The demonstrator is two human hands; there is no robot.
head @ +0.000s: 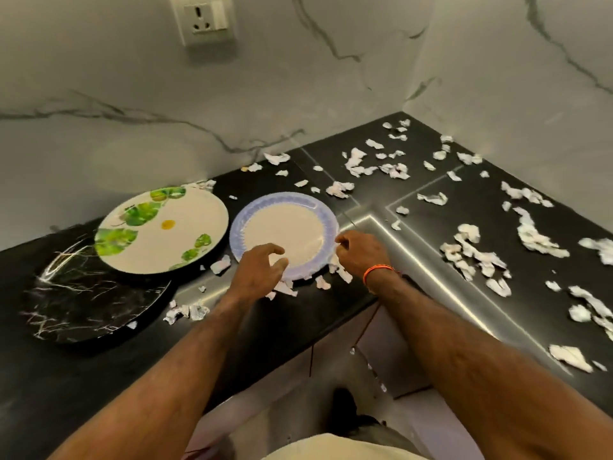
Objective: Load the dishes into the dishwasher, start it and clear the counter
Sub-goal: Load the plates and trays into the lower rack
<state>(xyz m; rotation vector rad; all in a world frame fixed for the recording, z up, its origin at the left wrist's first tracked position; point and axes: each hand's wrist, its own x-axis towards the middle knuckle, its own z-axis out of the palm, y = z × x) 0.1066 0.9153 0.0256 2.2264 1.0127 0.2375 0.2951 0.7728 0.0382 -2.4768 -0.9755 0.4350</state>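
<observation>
Curling loosely with gaps between them, the fingers of the left hand (pixel 262 267) hover over the near rim of the blue-rimmed plate (pixel 284 236); whether they touch it cannot be told, and they hold nothing that shows. The right hand (pixel 360 252) sits just beside the plate's right edge, its fingers bent inward with the tips close together near the rim; whether they pinch a scrap or the rim itself cannot be told. An orange thread band (pixel 378 272) circles the right wrist.

The blue-rimmed plate lies flat on the black counter (pixel 431 234), near its front edge. Just to its left lies a larger white plate with green leaf prints (pixel 162 230) and a yellow spot, its near edge overlapping a black marbled plate (pixel 89 293) that sits further left and nearer the viewer.

Torn paper scraps (pixel 477 250) litter the counter: several crowd the near and right rim of the blue-rimmed plate under both hands, more lie between the plates, and many spread to the right and into the back corner. A white marbled wall (pixel 232 94) backs the counter and carries a power socket (pixel 204 19).
</observation>
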